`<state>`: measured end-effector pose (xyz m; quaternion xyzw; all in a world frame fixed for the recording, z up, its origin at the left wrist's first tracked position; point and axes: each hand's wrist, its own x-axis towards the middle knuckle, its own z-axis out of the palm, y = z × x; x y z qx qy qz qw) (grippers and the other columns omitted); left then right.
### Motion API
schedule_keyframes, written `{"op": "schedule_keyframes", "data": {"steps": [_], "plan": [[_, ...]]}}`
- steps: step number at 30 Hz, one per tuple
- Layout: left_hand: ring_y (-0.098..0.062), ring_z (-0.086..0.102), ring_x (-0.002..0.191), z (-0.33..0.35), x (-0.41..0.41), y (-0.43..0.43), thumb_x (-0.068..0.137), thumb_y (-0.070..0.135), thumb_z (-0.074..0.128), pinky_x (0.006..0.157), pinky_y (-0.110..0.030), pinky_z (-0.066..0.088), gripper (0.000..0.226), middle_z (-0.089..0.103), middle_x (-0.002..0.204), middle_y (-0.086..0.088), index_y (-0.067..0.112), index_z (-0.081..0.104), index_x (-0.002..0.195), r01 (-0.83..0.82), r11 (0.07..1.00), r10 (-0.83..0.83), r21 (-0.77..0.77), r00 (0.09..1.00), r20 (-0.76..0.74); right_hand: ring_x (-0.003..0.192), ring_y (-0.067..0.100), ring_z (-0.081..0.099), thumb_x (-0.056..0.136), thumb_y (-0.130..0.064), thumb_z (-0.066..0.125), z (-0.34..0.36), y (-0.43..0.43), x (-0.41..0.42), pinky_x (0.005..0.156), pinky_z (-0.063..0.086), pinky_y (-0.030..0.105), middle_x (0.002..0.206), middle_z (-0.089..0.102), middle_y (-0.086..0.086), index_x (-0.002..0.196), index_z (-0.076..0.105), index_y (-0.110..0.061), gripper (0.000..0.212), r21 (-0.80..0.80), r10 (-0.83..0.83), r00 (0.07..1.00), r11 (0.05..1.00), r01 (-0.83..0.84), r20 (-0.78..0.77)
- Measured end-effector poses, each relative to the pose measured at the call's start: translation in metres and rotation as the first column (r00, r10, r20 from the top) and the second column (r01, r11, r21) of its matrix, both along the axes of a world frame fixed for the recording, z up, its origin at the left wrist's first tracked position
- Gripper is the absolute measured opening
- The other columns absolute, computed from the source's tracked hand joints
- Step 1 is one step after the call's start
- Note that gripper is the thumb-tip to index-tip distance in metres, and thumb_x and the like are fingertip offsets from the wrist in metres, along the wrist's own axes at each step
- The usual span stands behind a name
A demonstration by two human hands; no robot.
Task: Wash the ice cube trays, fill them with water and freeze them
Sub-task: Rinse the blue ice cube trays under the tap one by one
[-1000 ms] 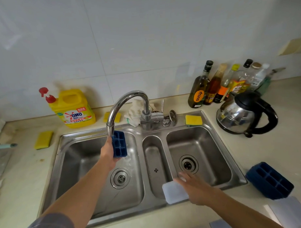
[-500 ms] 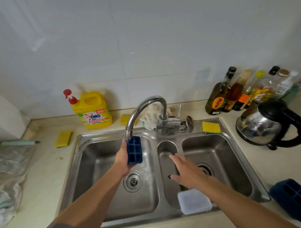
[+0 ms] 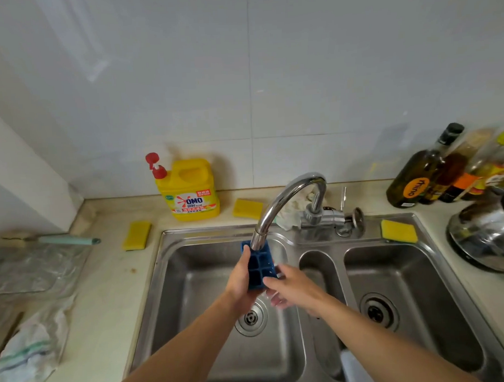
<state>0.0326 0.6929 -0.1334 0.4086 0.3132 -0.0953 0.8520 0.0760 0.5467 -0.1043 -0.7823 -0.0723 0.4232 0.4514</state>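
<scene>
A small blue ice cube tray is held upright under the spout of the chrome faucet, over the left sink basin. My left hand grips the tray along its left edge, thumb on the front. My right hand has come to the tray's lower right corner, and its fingers touch the tray's face and right edge. Water splashes just below the hands.
A yellow detergent jug and yellow sponges sit around the sink rim. Oil bottles and a steel kettle stand at right. A white lid lies on the divider, partly behind my right arm. Plastic and cloth lie at left.
My right hand left the white lid, crossed over the middle basin and reached the blue tray. My left hand kept the tray under the spout. The view shifted left.
</scene>
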Motion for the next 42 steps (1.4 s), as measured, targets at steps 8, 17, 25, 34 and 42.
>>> {"op": "schedule_keyframes", "data": {"steps": [8,17,25,34,42], "plan": [[-0.037,0.066,0.112,-0.005,0.017,0.015,0.102,0.033,0.051,0.091,-0.045,0.056,0.037,0.069,0.121,-0.021,0.008,0.061,0.127,0.005,0.998,0.001,0.064,0.996,-0.088,0.073,0.017,0.07,0.098,-0.017,0.058,0.012,-0.005,0.019,0.077,0.063,0.038,0.09,0.074,0.011,0.109,0.066,-0.015,0.014,-0.038,-0.145,0.97,0.987,0.155,0.197],[-0.031,0.068,0.096,-0.001,0.023,0.003,0.102,0.004,0.038,0.074,-0.037,0.06,0.027,0.071,0.113,-0.022,0.005,0.056,0.123,0.089,0.994,-0.076,0.07,0.983,-0.166,0.087,0.009,0.066,0.096,-0.022,0.057,0.028,-0.01,0.046,0.073,0.05,0.022,0.098,0.072,-0.004,0.109,0.072,-0.017,0.02,-0.137,0.015,0.865,0.989,0.062,0.502],[-0.026,0.069,0.076,-0.001,0.016,0.015,0.098,0.001,0.044,0.069,-0.036,0.058,0.03,0.075,0.092,-0.017,0.003,0.06,0.123,0.002,0.984,0.02,0.176,0.992,-0.128,0.09,0.024,0.073,0.093,-0.014,0.067,0.019,0.004,0.038,0.072,0.065,0.038,0.109,0.067,0.005,0.12,0.051,-0.026,0.034,-0.009,-0.178,0.979,0.984,0.18,0.096],[-0.025,0.076,0.079,0.006,0.009,0.014,0.102,0.015,0.05,0.063,-0.03,0.058,0.016,0.078,0.088,-0.009,0.012,0.062,0.112,-0.096,0.92,0.129,0.381,0.99,-0.063,0.056,0.021,0.066,0.099,-0.005,0.054,0.0,0.023,0.024,0.058,0.059,0.032,0.089,0.074,0.019,0.109,0.058,-0.019,0.018,0.045,-0.41,0.91,0.91,0.413,-0.067],[-0.031,0.069,0.092,0.01,0.004,0.004,0.095,0.004,0.056,0.078,-0.043,0.059,0.03,0.068,0.109,-0.02,0.011,0.046,0.123,-0.181,0.923,0.227,0.34,0.969,-0.102,0.059,0.021,0.065,0.095,-0.002,0.052,-0.004,0.044,0.014,0.053,0.054,0.029,0.087,0.074,0.018,0.107,0.061,-0.009,0.016,0.059,-0.453,0.891,0.889,0.454,-0.033]]}}
